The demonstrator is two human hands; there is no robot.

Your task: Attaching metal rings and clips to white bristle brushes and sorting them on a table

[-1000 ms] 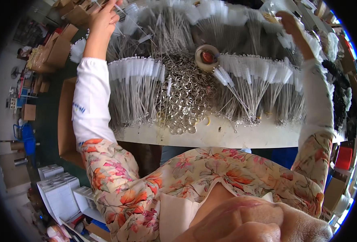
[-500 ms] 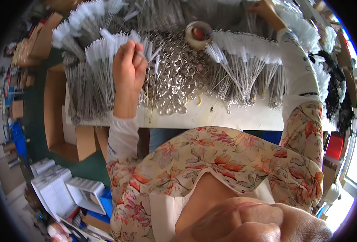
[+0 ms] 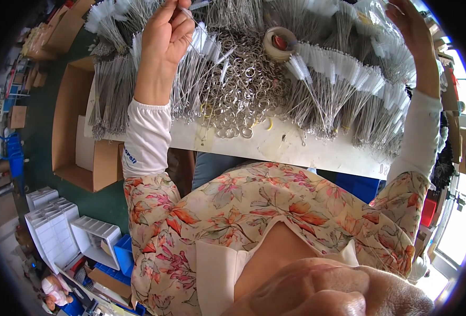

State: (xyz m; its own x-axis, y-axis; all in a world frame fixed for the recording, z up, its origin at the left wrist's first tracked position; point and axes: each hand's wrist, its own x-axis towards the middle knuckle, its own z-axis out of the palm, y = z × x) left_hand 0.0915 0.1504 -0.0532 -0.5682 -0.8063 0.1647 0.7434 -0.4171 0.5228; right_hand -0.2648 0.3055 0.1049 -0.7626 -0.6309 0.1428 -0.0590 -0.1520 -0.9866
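My left hand (image 3: 162, 45) is raised above the bench at the far left, its fingers pinched on a thin wire brush (image 3: 197, 23) whose stem slants down to the right. Below it stand bundles of white-bristled wire brushes (image 3: 188, 87). My right hand (image 3: 414, 31) is at the far right, beside a clear plastic bag (image 3: 375, 13); its fingers are curled and partly cut off by the upper edge, and what they hold cannot be made out. Between my arms lies a heap of metal split rings (image 3: 243, 89), with more brush bundles (image 3: 333, 89) to its right.
A tape roll (image 3: 279, 43) sits behind the rings. The pale tabletop (image 3: 233, 150) shows along the near edge. An open cardboard box (image 3: 72, 142) is left of the table, with white plastic trays (image 3: 54, 221) on the green floor (image 3: 80, 203).
My left hand has moved up and away, and my right hand has shifted right from the brushes to beside the plastic bag. The view has also shifted slightly.
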